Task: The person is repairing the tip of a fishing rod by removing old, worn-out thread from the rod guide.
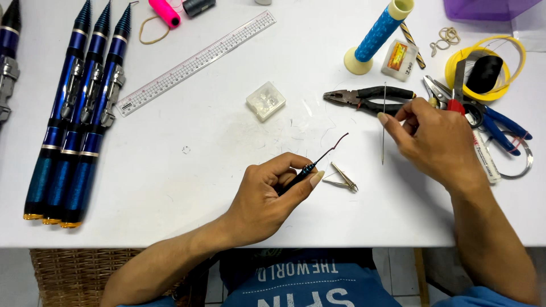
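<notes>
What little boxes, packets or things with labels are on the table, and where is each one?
Small packet: near the top right, beside the blue handle; a flat clear rectangle with an orange and yellow label.
Clear plastic box: middle of the table, below the ruler; small, square and see-through.
White labelled tube: just beyond the right hand; long and thin, with dark print.
No screens or signs.
</notes>
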